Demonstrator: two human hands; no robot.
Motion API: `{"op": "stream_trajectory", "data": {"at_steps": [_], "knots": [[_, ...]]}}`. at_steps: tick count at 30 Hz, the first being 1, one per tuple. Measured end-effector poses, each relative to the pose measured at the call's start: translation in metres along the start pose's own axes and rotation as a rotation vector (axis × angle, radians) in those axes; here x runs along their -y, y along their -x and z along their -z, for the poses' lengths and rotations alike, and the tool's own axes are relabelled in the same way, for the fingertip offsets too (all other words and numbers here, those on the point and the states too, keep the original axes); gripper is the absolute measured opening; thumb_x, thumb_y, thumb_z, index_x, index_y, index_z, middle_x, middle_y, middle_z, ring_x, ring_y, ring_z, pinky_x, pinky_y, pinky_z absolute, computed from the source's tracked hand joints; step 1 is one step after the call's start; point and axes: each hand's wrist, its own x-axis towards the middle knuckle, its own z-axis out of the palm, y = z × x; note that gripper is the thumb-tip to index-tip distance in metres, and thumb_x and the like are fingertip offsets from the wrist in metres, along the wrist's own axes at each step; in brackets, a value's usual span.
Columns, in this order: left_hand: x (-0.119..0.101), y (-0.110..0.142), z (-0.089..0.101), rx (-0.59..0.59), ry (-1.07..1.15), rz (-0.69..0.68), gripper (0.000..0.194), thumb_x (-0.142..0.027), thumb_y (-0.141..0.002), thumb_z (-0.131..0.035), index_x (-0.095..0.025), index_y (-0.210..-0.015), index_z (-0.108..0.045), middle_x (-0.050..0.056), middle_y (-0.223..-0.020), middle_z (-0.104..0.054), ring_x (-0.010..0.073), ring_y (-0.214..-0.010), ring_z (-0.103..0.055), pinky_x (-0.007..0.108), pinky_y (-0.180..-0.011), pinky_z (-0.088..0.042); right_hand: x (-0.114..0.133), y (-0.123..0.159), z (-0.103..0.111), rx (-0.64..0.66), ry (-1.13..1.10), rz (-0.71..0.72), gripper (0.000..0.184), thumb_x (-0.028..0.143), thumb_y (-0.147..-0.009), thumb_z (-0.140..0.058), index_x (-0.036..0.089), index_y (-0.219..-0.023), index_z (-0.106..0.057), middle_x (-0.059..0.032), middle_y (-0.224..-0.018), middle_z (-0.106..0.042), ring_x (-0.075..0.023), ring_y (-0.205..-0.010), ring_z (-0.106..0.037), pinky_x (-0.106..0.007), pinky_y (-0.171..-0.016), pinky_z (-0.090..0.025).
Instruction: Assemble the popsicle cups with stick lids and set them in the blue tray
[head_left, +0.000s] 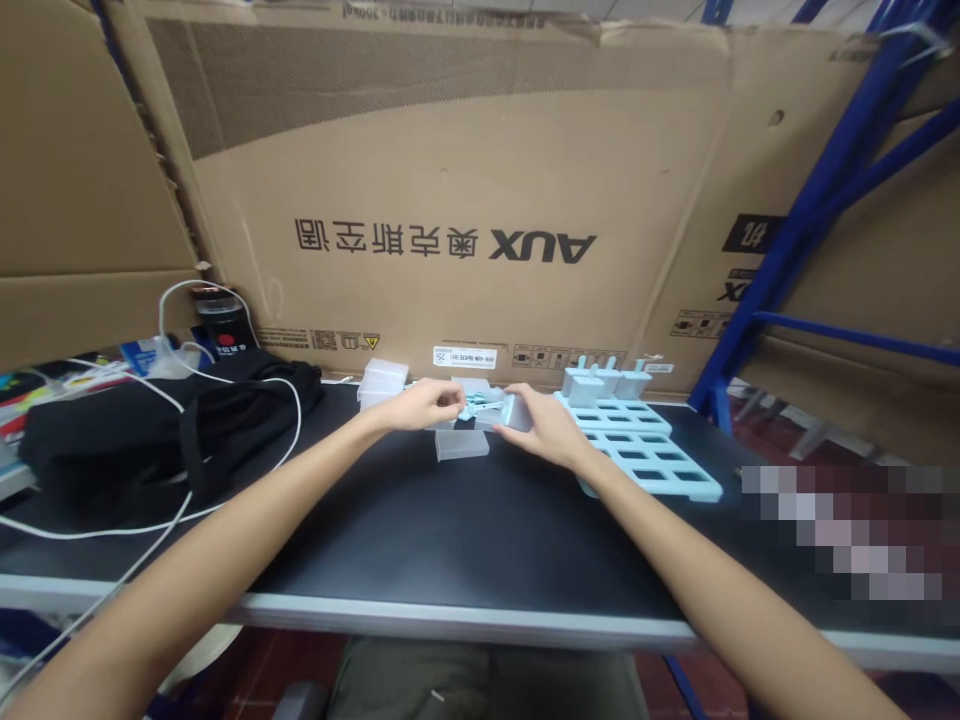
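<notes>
My right hand (541,425) grips the right end of a translucent plastic box (495,418), thumb and fingers around a pale blue part there. Small light blue plastic pieces (480,403) lie in or over the box. At its left end, my left hand (426,404) has its fingertips pinched together beside those pieces; what they hold is too small to make out. Just in front stands a small clear container (462,445). Right of my right hand is a light blue popsicle mould rack (660,455) with rectangular openings, several moulds with handles (587,383) upright at its back.
Clear plastic boxes (384,378) stand left of my left hand. A black bag (135,440) and a white cable (289,450) cover the table's left side, a dark jar (225,320) behind. A large cardboard sheet (450,150) walls the back; a blue metal frame (795,240) rises right.
</notes>
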Motion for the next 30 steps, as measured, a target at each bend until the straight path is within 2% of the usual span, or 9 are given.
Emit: {"op": "stream_trajectory", "data": {"at_steps": [3, 9, 16, 20, 24, 27, 29, 30], "knots": [[0.000, 0.002, -0.001, -0.055, 0.060, 0.015, 0.018, -0.031, -0.088, -0.051, -0.017, -0.084, -0.061, -0.002, -0.070, -0.060, 0.0108, -0.063, -0.051, 0.022, -0.060, -0.037, 0.001, 0.000, 0.001, 0.001, -0.001, 0.011, 0.059, 0.058, -0.084, -0.060, 0.021, -0.128, -0.049, -0.0097, -0.112, -0.068, -0.0270, -0.094, -0.064, -0.039, -0.080, -0.047], [-0.015, 0.003, -0.001, -0.154, 0.075, 0.016, 0.018, -0.031, -0.086, -0.053, -0.016, -0.081, -0.062, -0.001, -0.070, -0.061, 0.0114, -0.064, -0.052, 0.023, -0.061, -0.039, 0.009, 0.002, -0.002, -0.004, 0.009, 0.100, 0.051, 0.055, -0.087, -0.057, 0.021, -0.125, -0.052, -0.0115, -0.121, -0.065, -0.0271, -0.105, -0.062, -0.042, -0.091, -0.045], [-0.019, 0.005, 0.010, -0.170, -0.008, 0.024, 0.017, -0.028, -0.084, -0.053, -0.017, -0.081, -0.066, -0.001, -0.069, -0.062, 0.0117, -0.063, -0.053, 0.023, -0.060, -0.038, 0.007, -0.001, -0.005, -0.011, 0.034, 0.114, 0.064, 0.056, -0.085, -0.061, 0.019, -0.135, -0.046, -0.0144, -0.129, -0.060, -0.0297, -0.115, -0.058, -0.046, -0.096, -0.045], [-0.022, 0.002, -0.007, -0.170, -0.013, 0.029, 0.018, -0.029, -0.084, -0.055, -0.017, -0.081, -0.068, -0.001, -0.069, -0.064, 0.0117, -0.063, -0.053, 0.024, -0.061, -0.039, 0.011, -0.001, -0.006, -0.008, 0.044, 0.154, 0.065, 0.057, -0.083, -0.063, 0.019, -0.133, -0.048, -0.0140, -0.123, -0.061, -0.0292, -0.111, -0.059, -0.043, -0.093, -0.046], [-0.036, -0.004, -0.029, -0.207, 0.004, 0.010, 0.025, -0.040, -0.087, -0.058, -0.019, -0.090, -0.070, -0.001, -0.070, -0.065, 0.0133, -0.066, -0.056, 0.026, -0.064, -0.041, 0.024, 0.001, -0.005, 0.000, 0.126, 0.192, 0.059, 0.059, -0.082, -0.062, 0.018, -0.124, -0.055, -0.0146, -0.108, -0.064, -0.0298, -0.101, -0.057, -0.044, -0.088, -0.046], [-0.043, -0.003, -0.031, -0.249, 0.099, -0.034, 0.034, -0.048, -0.091, -0.053, -0.020, -0.106, -0.063, 0.003, -0.091, -0.068, 0.0158, -0.080, -0.061, 0.027, -0.071, -0.045, 0.021, -0.003, -0.001, -0.055, 0.059, 0.136, 0.059, 0.060, -0.084, -0.060, 0.019, -0.125, -0.053, -0.0129, -0.107, -0.064, -0.0271, -0.098, -0.057, -0.040, -0.084, -0.047], [-0.039, 0.001, -0.029, -0.297, 0.098, -0.021, 0.038, -0.051, -0.094, -0.047, -0.019, -0.113, -0.057, 0.006, -0.101, -0.066, 0.0174, -0.087, -0.061, 0.028, -0.073, -0.047, 0.007, -0.006, 0.007, -0.148, -0.019, 0.045, 0.060, 0.059, -0.085, -0.058, 0.019, -0.129, -0.049, -0.0116, -0.110, -0.063, -0.0240, -0.095, -0.058, -0.035, -0.082, -0.047], [-0.035, 0.004, -0.027, -0.286, 0.051, 0.001, 0.040, -0.053, -0.094, -0.045, -0.019, -0.113, -0.055, 0.006, -0.102, -0.066, 0.0179, -0.086, -0.061, 0.029, -0.073, -0.046, -0.005, -0.008, 0.014, -0.204, -0.039, -0.013, 0.060, 0.060, -0.086, -0.056, 0.019, -0.130, -0.048, -0.0109, -0.109, -0.063, -0.0228, -0.092, -0.059, -0.035, -0.082, -0.047]]}}
